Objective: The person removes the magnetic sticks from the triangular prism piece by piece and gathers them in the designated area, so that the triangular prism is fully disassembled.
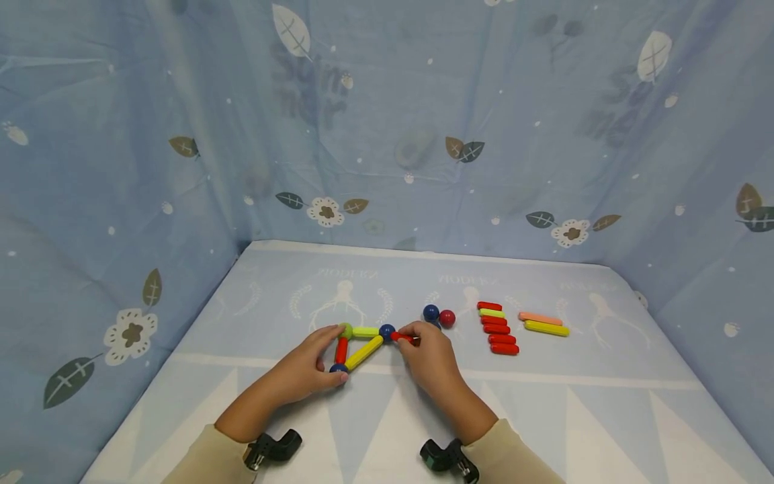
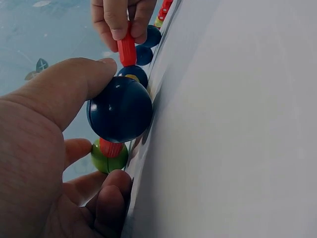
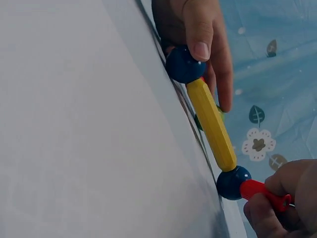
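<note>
A triangle of magnetic rods and balls lies on the table, made of a yellow rod (image 1: 365, 353), a yellow-green rod (image 1: 365, 332) and a red side rod (image 1: 341, 350). At its corners sit a green ball (image 1: 346, 330), a near blue ball (image 2: 120, 109) and a right-hand blue ball (image 3: 234, 182). My left hand (image 1: 302, 368) holds the triangle's left side, thumb on the near blue ball and fingers by the green one. Between thumb and fingers, my right hand (image 1: 433, 357) pinches another red rod (image 3: 261, 192), whose end meets the right-hand blue ball.
Behind the right hand, loose blue balls (image 1: 431, 312) and a red ball (image 1: 447, 318) sit together. Farther right lies a column of short rods (image 1: 496, 329), mostly red. Beside it are an orange rod (image 1: 540, 318) and a long yellow rod (image 1: 547, 329). Patterned blue cloth (image 1: 411, 134) surrounds the table.
</note>
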The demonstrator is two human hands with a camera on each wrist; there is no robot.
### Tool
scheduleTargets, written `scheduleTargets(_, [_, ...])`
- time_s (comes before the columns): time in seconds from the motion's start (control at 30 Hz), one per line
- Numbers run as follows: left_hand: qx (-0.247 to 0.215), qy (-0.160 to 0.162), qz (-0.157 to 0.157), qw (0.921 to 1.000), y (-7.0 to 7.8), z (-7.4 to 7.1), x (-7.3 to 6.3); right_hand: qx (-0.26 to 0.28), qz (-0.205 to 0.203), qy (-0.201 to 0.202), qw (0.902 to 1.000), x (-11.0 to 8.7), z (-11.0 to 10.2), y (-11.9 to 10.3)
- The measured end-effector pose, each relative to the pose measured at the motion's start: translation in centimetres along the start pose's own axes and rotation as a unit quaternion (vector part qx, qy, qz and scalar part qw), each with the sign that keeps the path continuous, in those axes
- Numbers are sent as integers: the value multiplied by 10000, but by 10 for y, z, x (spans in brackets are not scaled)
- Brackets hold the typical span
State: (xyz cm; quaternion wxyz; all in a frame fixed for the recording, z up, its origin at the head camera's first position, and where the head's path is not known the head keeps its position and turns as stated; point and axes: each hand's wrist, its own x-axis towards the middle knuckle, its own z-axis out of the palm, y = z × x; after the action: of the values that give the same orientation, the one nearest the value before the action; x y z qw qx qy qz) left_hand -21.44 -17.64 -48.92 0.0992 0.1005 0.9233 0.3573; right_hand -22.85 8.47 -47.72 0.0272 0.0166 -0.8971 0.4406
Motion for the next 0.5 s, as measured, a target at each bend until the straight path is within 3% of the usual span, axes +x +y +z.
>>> scheduleTargets(0.5, [-3, -14, -12, 10000, -1, 0, -1, -21, 66, -315, 9995, 3, -4, 8])
